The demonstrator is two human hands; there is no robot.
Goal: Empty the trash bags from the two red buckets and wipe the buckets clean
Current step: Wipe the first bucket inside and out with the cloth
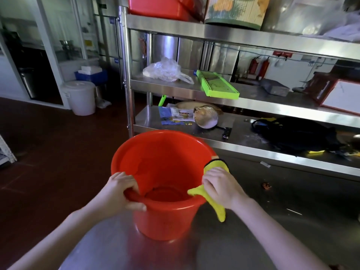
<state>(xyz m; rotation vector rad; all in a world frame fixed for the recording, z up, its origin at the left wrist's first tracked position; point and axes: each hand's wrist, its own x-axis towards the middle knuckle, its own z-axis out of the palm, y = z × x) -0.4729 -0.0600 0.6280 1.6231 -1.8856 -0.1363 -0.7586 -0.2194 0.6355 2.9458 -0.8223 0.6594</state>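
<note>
Three-tier steel rack (253, 38): behind the table, filling the upper right; red container (155, 4) on the top tier, partly cut off by the frame edge.
Steel table (292, 221): across the lower half, just in front of the rack.
Red bucket (165, 221): upright on the table near its left end, mouth open upward, bare red inner wall and bottom in view.
Black bag (296, 133): slumped on the lowest tier, to the right, well apart from the bucket.
White pail (80, 98): lidded, on the dark floor at far left, by a glass partition.
Green tray (216, 84): flat and slanted on the middle tier.
Clear plastic bag (163, 72): crumpled on the middle tier, just left of the green tray.
Left hand (120, 190): clamped on the bucket's near-left rim, fingers hooked inside, thumb on the outer wall.
Right hand (222, 188): on the right rim, opposite the left hand and apart from it, fingers curled over the cloth and pressing it to the rim.
Yellow cloth (218, 209): black-edged, draped over the rim under the right hand, one end hanging outside, one tip poking inside.
</note>
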